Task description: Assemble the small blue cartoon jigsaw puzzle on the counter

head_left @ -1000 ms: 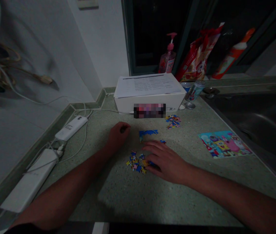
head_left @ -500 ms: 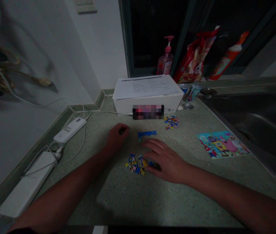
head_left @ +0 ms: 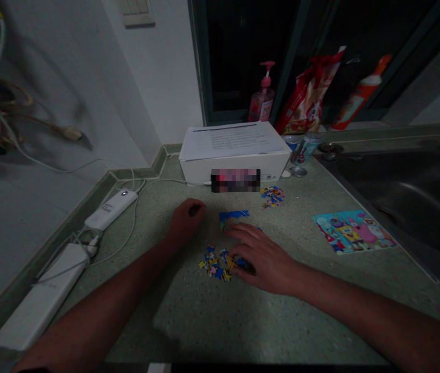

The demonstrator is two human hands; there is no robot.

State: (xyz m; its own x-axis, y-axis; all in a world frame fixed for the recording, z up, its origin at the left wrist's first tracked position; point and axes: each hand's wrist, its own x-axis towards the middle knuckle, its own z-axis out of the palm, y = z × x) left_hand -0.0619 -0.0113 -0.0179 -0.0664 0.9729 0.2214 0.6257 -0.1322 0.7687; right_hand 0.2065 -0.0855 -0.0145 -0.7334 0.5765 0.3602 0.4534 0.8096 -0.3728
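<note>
My left hand (head_left: 186,223) rests curled on the speckled green countertop (head_left: 189,321), just left of an assembled blue jigsaw section (head_left: 234,217). A small dark spot shows at its fingertips, too small to identify. My right hand (head_left: 264,256) lies with its fingers spread, its fingertips and thumb at the edge of a heap of loose jigsaw pieces (head_left: 215,265). A smaller heap of pieces (head_left: 272,197) lies farther back. A cartoon puzzle picture card (head_left: 354,231) lies to the right of my right hand.
A white box (head_left: 234,173) topped with printed paper stands at the back, with a drinks can (head_left: 305,148) beside it. A steel sink (head_left: 394,207) lies to the right. White power strips (head_left: 41,295) and cables run along the left wall.
The whole scene sits slightly lower and farther left in the view, as my head has shifted. Both hands stay almost where they were, and the puzzle pieces look unmoved.
</note>
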